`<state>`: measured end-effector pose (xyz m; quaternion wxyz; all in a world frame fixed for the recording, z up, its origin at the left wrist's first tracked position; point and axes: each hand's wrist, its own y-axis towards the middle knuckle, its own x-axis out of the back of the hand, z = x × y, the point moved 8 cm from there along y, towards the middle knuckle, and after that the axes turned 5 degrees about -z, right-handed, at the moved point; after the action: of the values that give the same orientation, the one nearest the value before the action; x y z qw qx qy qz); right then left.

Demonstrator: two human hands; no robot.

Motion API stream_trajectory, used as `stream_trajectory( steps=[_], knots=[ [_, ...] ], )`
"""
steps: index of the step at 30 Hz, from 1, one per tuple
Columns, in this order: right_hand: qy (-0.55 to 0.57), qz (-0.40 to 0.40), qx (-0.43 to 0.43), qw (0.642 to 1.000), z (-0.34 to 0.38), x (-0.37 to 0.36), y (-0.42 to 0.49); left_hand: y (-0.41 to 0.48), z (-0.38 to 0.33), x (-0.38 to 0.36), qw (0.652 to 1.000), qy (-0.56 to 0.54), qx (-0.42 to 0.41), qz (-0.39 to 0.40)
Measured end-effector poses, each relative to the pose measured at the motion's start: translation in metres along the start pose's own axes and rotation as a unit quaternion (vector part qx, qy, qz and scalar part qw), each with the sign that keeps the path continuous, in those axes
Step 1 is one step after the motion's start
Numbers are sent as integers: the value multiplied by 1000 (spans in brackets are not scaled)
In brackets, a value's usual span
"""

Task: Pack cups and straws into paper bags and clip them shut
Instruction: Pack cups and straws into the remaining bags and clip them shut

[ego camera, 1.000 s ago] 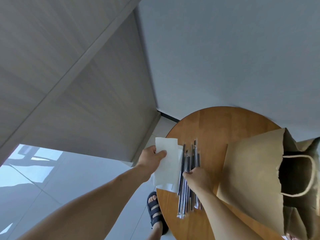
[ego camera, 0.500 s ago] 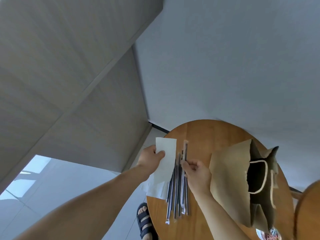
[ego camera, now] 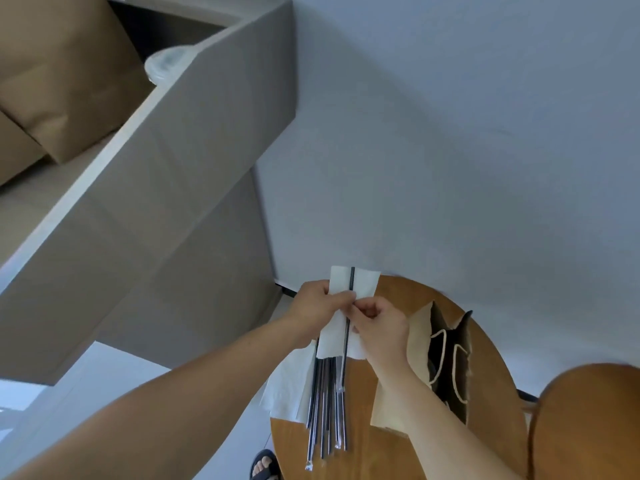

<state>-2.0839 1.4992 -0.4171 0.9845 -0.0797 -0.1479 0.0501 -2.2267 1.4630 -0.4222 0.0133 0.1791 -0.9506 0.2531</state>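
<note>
The left hand (ego camera: 320, 306) pinches a white napkin (ego camera: 363, 284) above the round table (ego camera: 381, 448). The right hand (ego camera: 379, 327) pinches one black straw (ego camera: 352, 280) against it. The straw runs long-ways away from the person, leaning slightly. More straws (ego camera: 325, 410) lie underneath, beside the paper bag (ego camera: 417, 336).

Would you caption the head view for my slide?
Left hand grips a napkin while right hand pinches one straw against it, above spare straws.

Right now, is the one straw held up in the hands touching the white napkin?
Touching. The head view shows the straw lying flat against the napkin, with the left hand pinching them together.
</note>
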Motion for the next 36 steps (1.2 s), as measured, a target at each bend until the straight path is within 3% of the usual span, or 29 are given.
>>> stream_trajectory(
  steps=[6, 11, 18, 20, 22, 24, 25, 27, 29, 33, 36],
  knots=[
    [-35, -27, 49, 998, 30, 40, 0, -2, -30, -4, 999, -30, 1, 19],
    [31, 94, -55, 994, 27, 52, 2, -13, -52, -34, 995, -8, 2, 100],
    [39, 112, -51, 992, 40, 88, 5, -25, -74, -74, 987, 28, -15, 159],
    [41, 91, -33, 994, 52, 106, 13, -26, -87, -84, 985, 18, -28, 168],
    [61, 12, -18, 998, 67, 136, 28, -23, -94, -91, 988, 6, -35, 149],
    [77, -92, -4, 993, 79, 173, 44, -21, -86, -93, 986, 108, -47, 114],
    [70, -134, 5, 988, 84, 189, 51, -21, -76, -97, 966, 221, -58, 118],
    [38, -180, 16, 983, 85, 209, 61, -30, -39, -116, 890, 414, -48, 186],
    [-7, -190, 27, 981, 78, 212, 65, -40, -4, -136, 848, 470, -8, 243],
    [-70, -148, 22, 986, 48, 189, 67, -40, 26, -157, 857, 473, 20, 202],
    [-108, -120, 4, 987, 27, 171, 65, -34, 29, -159, 885, 442, 17, 144]
  ],
)
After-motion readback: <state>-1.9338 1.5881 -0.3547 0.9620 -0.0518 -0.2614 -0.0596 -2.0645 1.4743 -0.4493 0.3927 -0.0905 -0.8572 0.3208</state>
